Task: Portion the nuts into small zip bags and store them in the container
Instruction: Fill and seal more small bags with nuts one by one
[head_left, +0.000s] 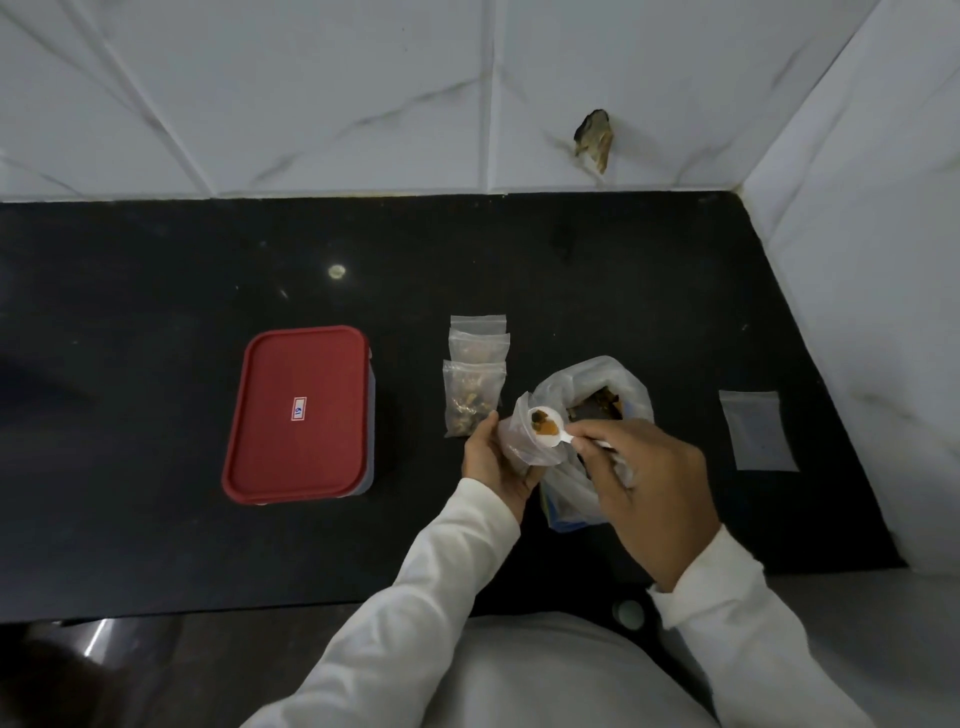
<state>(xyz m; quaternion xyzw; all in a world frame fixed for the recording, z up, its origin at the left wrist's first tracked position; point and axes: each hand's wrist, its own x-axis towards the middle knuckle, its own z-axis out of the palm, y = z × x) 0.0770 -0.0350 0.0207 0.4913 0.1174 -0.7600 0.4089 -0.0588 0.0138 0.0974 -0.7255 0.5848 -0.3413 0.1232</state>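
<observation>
My left hand (492, 460) grips a small clear zip bag (530, 439) upright with its mouth held apart. My right hand (649, 483) holds a white plastic spoon (550, 431) loaded with brown nuts right over that mouth. Behind the spoon stands the big clear bag of nuts (597, 395), open at the top. Filled small bags (474, 384) lie overlapping in a short row just left of it. One flat small zip bag with nothing in it (758, 431) lies to the right. The container (298, 413), shut with a red lid, sits on the left.
Everything rests on a black stone counter (156, 519). White marbled tile walls close the back and the right side. The counter's front edge runs just below my sleeves.
</observation>
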